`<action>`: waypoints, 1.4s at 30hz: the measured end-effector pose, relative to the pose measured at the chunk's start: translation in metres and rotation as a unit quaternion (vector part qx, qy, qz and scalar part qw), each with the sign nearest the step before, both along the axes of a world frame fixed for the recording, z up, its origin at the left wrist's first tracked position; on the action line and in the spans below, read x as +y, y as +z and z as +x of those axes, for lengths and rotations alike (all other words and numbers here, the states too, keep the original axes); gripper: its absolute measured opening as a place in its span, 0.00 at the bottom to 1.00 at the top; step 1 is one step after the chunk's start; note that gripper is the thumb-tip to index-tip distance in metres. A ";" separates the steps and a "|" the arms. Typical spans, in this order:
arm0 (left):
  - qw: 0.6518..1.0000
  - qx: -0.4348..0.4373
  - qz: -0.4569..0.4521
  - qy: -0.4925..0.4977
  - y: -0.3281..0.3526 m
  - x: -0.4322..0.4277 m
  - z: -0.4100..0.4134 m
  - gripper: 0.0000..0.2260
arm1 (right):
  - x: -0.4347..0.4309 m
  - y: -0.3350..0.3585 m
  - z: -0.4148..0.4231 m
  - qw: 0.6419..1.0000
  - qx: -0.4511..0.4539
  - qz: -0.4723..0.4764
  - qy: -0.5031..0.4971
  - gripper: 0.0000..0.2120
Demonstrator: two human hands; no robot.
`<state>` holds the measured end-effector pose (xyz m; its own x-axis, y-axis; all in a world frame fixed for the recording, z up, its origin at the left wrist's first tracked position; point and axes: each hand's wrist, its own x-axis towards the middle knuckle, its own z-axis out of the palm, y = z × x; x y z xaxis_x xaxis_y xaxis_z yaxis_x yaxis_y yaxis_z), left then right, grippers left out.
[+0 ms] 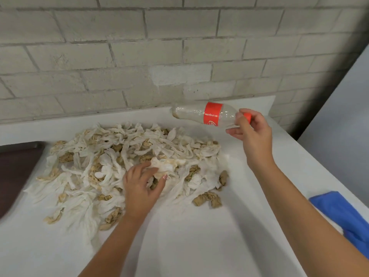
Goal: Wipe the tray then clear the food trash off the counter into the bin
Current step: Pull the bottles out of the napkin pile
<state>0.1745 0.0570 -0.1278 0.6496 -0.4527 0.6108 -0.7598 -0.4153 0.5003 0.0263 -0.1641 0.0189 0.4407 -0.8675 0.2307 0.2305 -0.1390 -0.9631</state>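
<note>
At 1 o'clock the bottle (201,114) is gripped at its neck by the right hand (253,132); a paper wad (167,166) is clutched by the left hand (141,186).

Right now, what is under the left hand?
The left hand grips a stained white napkin atop the napkin pile on the counter. Anything beneath the pile is covered.

My only camera rides on my head, wide-angle, looking forward and down across the white counter (199,246). It faces the brick wall (139,47) behind the counter, which fills the upper part of the frame. It sits near enough that my forearms (111,242) reach in from the bottom edge.
</note>
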 end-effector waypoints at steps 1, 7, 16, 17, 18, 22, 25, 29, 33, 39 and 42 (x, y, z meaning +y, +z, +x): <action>1.000 0.005 -0.010 0.012 0.007 -0.002 -0.008 0.18 | 0.002 -0.002 -0.020 1.000 -0.001 0.008 -0.010 0.08; 0.983 0.131 -0.104 -0.078 0.044 -0.035 -0.096 0.12 | 0.016 -0.028 -0.143 0.992 0.002 0.073 -0.099 0.04; 0.949 0.156 0.020 -0.272 0.032 -0.090 -0.299 0.11 | 0.032 -0.060 -0.353 0.970 0.026 0.058 -0.236 0.03; 0.948 0.153 0.022 -0.279 0.029 -0.093 -0.320 0.12 | 0.034 -0.064 -0.374 0.968 0.026 0.057 -0.245 0.03; 0.947 0.150 0.025 -0.285 0.025 -0.096 -0.338 0.12 | 0.036 -0.069 -0.394 0.965 0.026 0.056 -0.253 0.03; 0.950 0.108 0.051 -0.289 0.005 -0.106 -0.395 0.10 | 0.046 -0.100 -0.458 0.958 0.036 0.054 -0.279 0.04; 0.958 0.038 0.097 -0.268 -0.014 -0.110 -0.420 0.14 | 0.053 -0.136 -0.494 0.954 0.064 0.059 -0.288 0.06; 0.957 -0.035 0.198 -0.209 -0.033 -0.113 -0.431 0.19 | 0.059 -0.190 -0.516 0.957 0.122 0.062 -0.256 0.06; 0.949 -0.088 0.246 -0.176 -0.042 -0.117 -0.435 0.22 | 0.064 -0.259 -0.519 0.939 0.268 0.111 -0.184 0.10; 0.926 -0.141 0.318 -0.148 -0.050 -0.118 -0.439 0.29 | 0.060 -0.323 -0.512 0.895 0.439 0.036 -0.063 0.09; 0.920 -0.151 0.331 -0.141 -0.051 -0.117 -0.439 0.31 | 0.057 -0.338 -0.504 0.879 0.474 0.037 -0.038 0.11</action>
<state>-0.2644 -0.0603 -0.1790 0.2943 -0.9159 0.2730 -0.9472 -0.3175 -0.0440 -0.4773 -0.1071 -0.3191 0.3443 -0.9002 -0.2667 -0.6875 -0.0483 -0.7246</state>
